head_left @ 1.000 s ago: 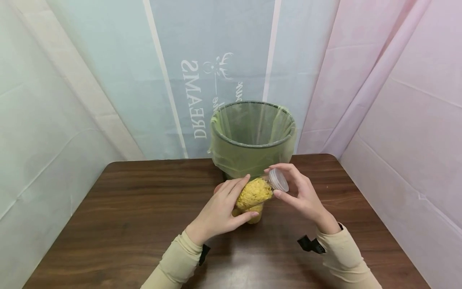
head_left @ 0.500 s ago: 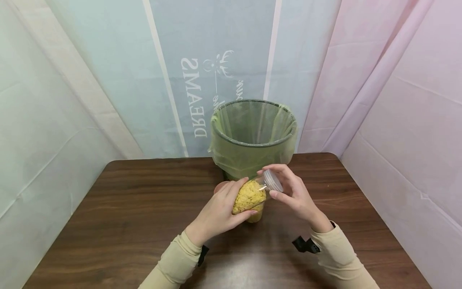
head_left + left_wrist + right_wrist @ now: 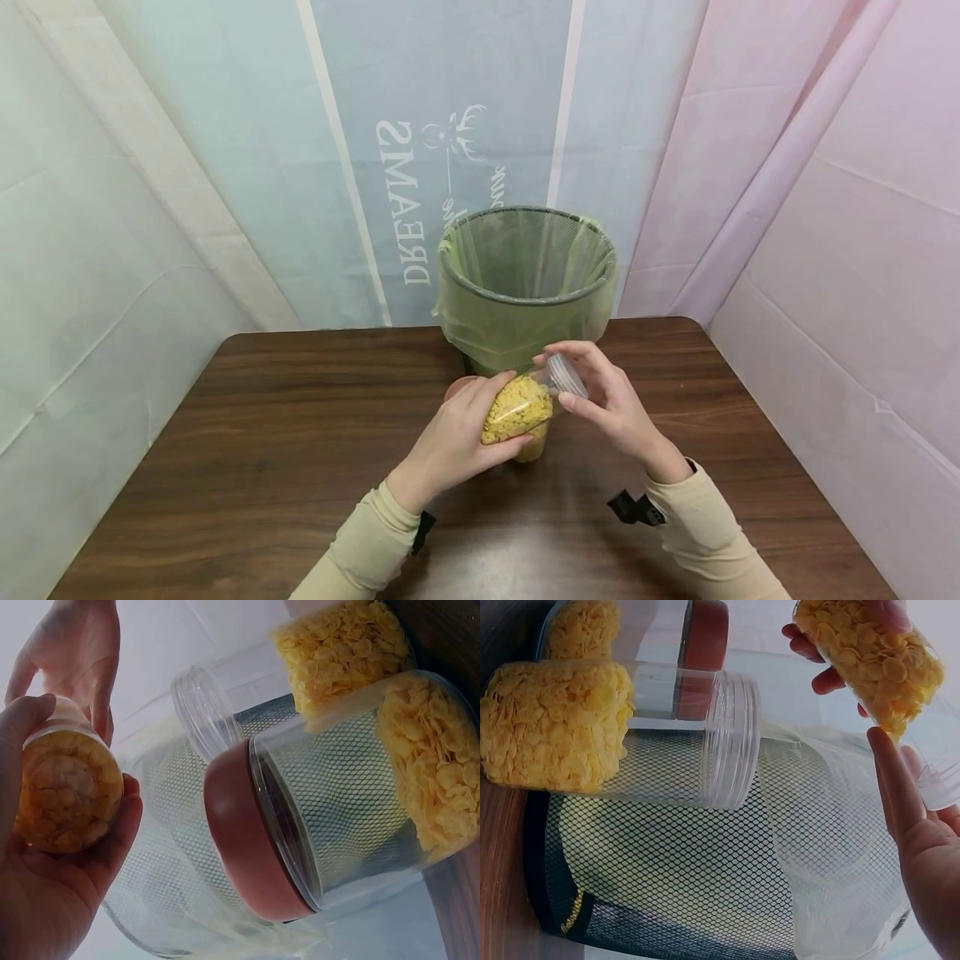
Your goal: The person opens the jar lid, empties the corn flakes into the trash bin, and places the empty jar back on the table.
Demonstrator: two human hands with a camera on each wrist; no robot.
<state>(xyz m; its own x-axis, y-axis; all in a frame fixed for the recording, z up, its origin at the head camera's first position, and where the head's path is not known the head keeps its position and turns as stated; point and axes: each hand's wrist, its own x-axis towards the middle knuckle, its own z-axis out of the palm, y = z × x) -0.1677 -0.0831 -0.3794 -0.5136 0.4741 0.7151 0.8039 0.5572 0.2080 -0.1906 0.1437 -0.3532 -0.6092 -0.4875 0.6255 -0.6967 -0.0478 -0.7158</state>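
A small clear jar of yellow cornflakes [image 3: 517,408] is held tilted above the table by my left hand [image 3: 453,437], fingers over its far side and thumb along the near side. Its round base faces the camera in the left wrist view. My right hand [image 3: 615,404] grips the clear screw lid [image 3: 566,377] at the jar's upper right end, thumb below and fingers above. Lid and jar look joined. Below and behind stand a cornflake jar with a ribbed clear top [image 3: 555,724] and another with a reddish-brown lid [image 3: 251,832], both partly filled.
A mesh waste bin [image 3: 525,333] lined with a thin green bag stands behind the jars at the back of the dark wooden table [image 3: 315,433]. Pale curtains [image 3: 225,167] hang behind and at both sides.
Both hands and the held jar have shifted slightly left and the flakes inside have settled toward the base. Over the last half second almost nothing has moved.
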